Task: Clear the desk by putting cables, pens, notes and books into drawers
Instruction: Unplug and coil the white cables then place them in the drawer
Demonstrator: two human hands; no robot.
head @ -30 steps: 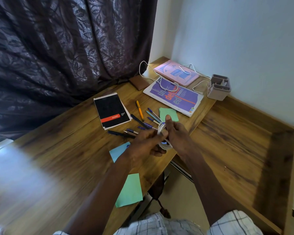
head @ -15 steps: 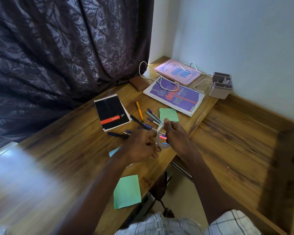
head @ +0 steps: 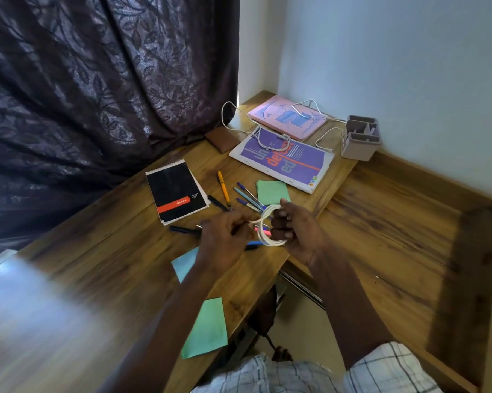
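**Springy coil in hand**

The thin white coiled cable [head: 268, 228] looks light and springy, probably best gripped across all its loops. The right hand [head: 300, 234] curls round it. The left hand [head: 225, 236] pinches its loose strand, above the wooden desk [head: 111, 251].

Right hand [head: 298, 234] gripping a coiled white cable [head: 268, 226] above the brown wooden desk [head: 102, 251], left hand [head: 225, 236] apparently pinching its loose end, scattered pens [head: 247, 195], black spiral notepad [head: 176, 191], purple book [head: 284, 160] behind.
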